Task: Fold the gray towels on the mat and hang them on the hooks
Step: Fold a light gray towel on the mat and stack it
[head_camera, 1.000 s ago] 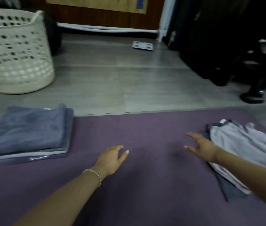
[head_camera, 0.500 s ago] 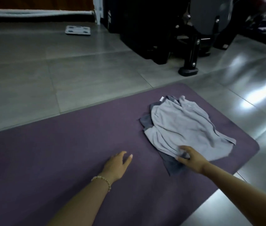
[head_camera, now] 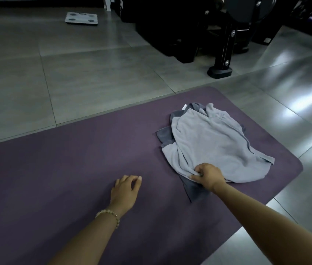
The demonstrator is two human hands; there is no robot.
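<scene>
Pinched in the right hand [head_camera: 209, 175] is the near edge of the light gray towel [head_camera: 208, 142], crumpled atop a darker towel [head_camera: 165, 135] at the mat's [head_camera: 55, 169] far-right end. Left hand [head_camera: 125, 190] rests released on the mat. Risk: lifting drags both towels together.

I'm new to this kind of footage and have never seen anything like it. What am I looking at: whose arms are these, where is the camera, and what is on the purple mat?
There is no machine here. These are a person's two bare arms, filmed by a wide-angle camera worn on their head, looking forward and down. The right hand pinches the near edge of a crumpled light gray towel, which lies on a darker gray towel on the purple mat. The left hand, with a bead bracelet at the wrist, holds nothing. Beyond the mat is tiled floor with a bathroom scale.
</scene>
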